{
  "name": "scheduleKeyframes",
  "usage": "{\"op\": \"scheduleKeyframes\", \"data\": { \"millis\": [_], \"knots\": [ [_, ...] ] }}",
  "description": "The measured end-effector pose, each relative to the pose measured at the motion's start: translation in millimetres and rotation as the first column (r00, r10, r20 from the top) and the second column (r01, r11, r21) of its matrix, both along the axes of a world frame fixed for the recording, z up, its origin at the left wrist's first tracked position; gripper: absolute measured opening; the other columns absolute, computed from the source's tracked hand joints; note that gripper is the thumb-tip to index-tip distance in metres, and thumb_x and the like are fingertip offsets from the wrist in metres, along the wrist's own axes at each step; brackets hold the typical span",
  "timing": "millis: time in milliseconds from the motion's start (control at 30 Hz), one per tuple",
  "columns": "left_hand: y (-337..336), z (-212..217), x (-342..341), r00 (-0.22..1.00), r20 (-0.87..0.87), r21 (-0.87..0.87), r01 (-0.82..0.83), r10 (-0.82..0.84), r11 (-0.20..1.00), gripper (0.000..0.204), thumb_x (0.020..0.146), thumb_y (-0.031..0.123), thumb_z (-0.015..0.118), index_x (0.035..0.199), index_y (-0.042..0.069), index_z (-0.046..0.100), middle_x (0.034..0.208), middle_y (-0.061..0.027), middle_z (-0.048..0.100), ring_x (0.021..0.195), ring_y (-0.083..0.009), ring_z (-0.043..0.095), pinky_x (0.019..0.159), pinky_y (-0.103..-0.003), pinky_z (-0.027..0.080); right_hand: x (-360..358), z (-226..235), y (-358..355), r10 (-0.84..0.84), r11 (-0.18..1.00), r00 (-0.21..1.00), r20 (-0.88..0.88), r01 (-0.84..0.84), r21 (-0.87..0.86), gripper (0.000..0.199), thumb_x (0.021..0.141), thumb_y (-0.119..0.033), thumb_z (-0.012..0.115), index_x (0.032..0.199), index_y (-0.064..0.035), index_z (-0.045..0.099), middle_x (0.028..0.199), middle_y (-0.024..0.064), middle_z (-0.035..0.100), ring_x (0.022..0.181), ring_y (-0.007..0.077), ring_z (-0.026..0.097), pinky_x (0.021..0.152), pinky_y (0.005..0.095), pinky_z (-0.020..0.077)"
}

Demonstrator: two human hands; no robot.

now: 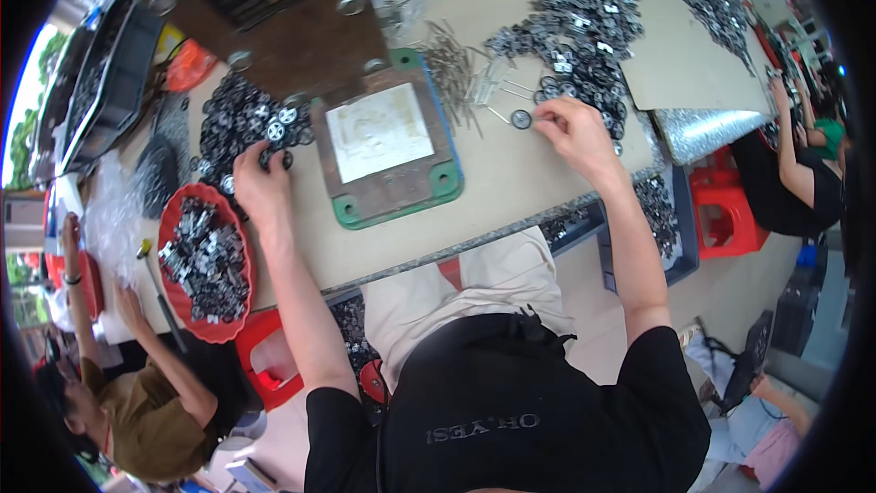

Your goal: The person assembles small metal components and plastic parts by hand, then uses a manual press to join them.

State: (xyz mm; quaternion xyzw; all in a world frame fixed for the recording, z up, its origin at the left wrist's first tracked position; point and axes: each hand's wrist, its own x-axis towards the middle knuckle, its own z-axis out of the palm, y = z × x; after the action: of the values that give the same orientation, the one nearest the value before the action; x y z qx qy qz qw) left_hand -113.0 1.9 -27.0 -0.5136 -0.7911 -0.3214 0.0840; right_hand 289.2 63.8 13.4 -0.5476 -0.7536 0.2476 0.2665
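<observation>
My right hand pinches a small black wheel at the end of a thin metal rod, right of the press. The rod runs up to a small pale frame with other thin rods sticking out. My left hand is at the near edge of a heap of black wheels, its fingers bent round a small black wheel; fingertips are partly hidden. Between my hands stands a press with a brown upper block and a green-edged base, a white plate lying on it.
A red scalloped basket of small metal parts sits at the left, beside a hammer. Thin metal rods lie behind the press. Heaps of black and silver parts cover the back right. Other people work on both sides; a red stool stands right.
</observation>
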Motion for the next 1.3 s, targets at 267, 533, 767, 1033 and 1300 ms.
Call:
{"op": "scheduleKeyframes", "data": {
  "millis": [267,533,767,1033,1300],
  "knots": [
    [-49.4,36.6,66.2,0.506,0.816,0.249,0.127,-0.279,0.960,0.025,0.079,0.008,0.066,0.101,-0.002,0.058,0.078,-0.0013,0.056,0.065,-0.0056,0.048,0.056,-0.017,0.035,-37.4,-6.1,21.5,0.074,0.997,0.985,0.156,-0.073,-0.012,0.011,0.073,-0.010,0.061,0.075,-0.0001,0.063,0.082,0.0151,0.060,0.080,0.0313,0.060,0.071,0.0394,0.0464],
    [-110.9,28.8,124.5,-0.381,0.898,0.321,0.226,-0.220,0.920,0.032,0.086,0.004,0.053,0.118,-0.002,0.050,0.099,-0.0107,0.057,0.075,-0.0119,0.054,0.060,-0.020,0.043,-45.0,-11.2,13.5,0.138,0.977,0.920,0.368,-0.189,0.104,0.009,0.076,0.001,0.050,0.084,0.0018,0.055,0.087,0.0178,0.059,0.081,0.0356,0.058,0.069,0.0428,0.0459],
    [-105.4,35.7,151.3,-0.613,0.787,0.274,0.253,-0.065,0.928,0.043,0.091,0.011,0.047,0.128,-0.007,0.036,0.123,-0.0200,0.047,0.106,-0.0258,0.054,0.089,-0.030,0.045,-56.6,21.3,-47.7,0.170,0.944,0.939,-0.300,-0.242,-0.223,0.017,0.087,-0.005,0.050,0.104,0.0006,0.053,0.078,0.0043,0.059,0.064,0.0055,0.052,0.055,0.0204,0.0413],
    [-101.0,29.9,164.8,-0.638,0.765,0.316,0.254,-0.087,0.914,0.037,0.093,0.008,0.041,0.127,-0.007,0.037,0.120,-0.0164,0.050,0.108,-0.0237,0.053,0.098,-0.034,0.042,-82.0,-0.1,-91.5,-0.056,0.761,0.569,-0.820,-0.507,-0.403,0.011,0.088,-0.004,0.053,0.097,0.0015,0.053,0.083,0.0051,0.062,0.064,0.0038,0.051,0.055,0.0171,0.0422],
    [-104.7,30.6,167.1,-0.603,0.785,0.357,0.260,-0.138,0.897,0.039,0.092,0.005,0.044,0.129,-0.002,0.038,0.123,-0.0152,0.049,0.108,-0.0234,0.053,0.098,-0.034,0.042,-84.8,-6.2,-101.0,0.235,0.937,0.713,-0.660,-0.348,-0.043,0.008,0.084,0.000,0.056,0.092,0.0010,0.055,0.078,0.0067,0.064,0.066,0.0092,0.059,0.053,0.0228,0.0467]
  ]
}}
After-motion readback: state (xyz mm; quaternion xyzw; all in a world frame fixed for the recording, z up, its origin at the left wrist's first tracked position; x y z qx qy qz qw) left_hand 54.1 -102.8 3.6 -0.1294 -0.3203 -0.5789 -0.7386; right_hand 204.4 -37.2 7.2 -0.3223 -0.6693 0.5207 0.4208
